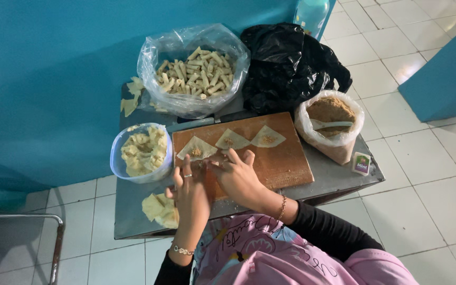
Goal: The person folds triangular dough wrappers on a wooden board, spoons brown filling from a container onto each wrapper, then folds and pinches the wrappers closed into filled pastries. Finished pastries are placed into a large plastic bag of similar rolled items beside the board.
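Both hands, left hand (190, 191) and right hand (238, 177), pinch something I can't see on board (286, 161). Three filled wrappers (197, 149) just ahead. Bowl (116, 158) left: wrappers. Bag (149, 63) beyond: rolls.

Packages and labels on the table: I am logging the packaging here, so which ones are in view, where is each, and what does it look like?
Small sachet: flat on the table's right edge, white with green print.
Clear bag: back centre, open, full of pale rolled pieces.
Black bag: back right, crumpled.
Clear bag of brown filling: right of the wooden board, holding a pale spoon.
No signs or screens show.
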